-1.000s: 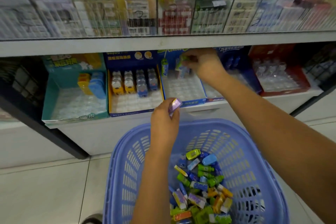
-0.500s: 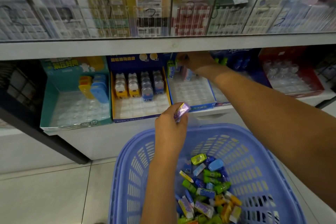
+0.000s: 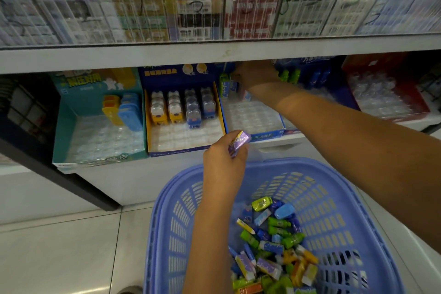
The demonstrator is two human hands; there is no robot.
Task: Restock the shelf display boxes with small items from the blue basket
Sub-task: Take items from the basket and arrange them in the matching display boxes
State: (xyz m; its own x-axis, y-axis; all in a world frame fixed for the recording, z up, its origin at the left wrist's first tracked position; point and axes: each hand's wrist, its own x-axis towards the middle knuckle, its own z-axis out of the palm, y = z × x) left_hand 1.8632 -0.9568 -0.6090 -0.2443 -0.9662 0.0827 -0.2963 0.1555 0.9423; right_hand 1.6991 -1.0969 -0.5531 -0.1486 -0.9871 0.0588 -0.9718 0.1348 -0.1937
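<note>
A blue basket (image 3: 338,200) stands on the floor below the shelf, with several small colourful items (image 3: 274,246) piled at its bottom. My left hand (image 3: 223,162) hovers above the basket's far rim, shut on a small purple packet (image 3: 238,142). My right hand (image 3: 255,74) reaches deep into the back of the blue display box (image 3: 253,118), next to upright packets (image 3: 226,85) there. Its fingers are curled; whether they hold anything is hidden. The blue box's clear tray is mostly bare.
Left of it sit a yellow-and-blue display box (image 3: 183,124) with bear-shaped items and a teal display box (image 3: 95,126) with yellow and blue items. A red display box (image 3: 386,95) lies at the right. The upper shelf (image 3: 214,52) overhangs closely. White floor tiles (image 3: 59,246) lie left.
My right hand has pushed further back into the blue display box. My left hand has kept the purple packet, staying above the basket rim. The view has shifted slightly.
</note>
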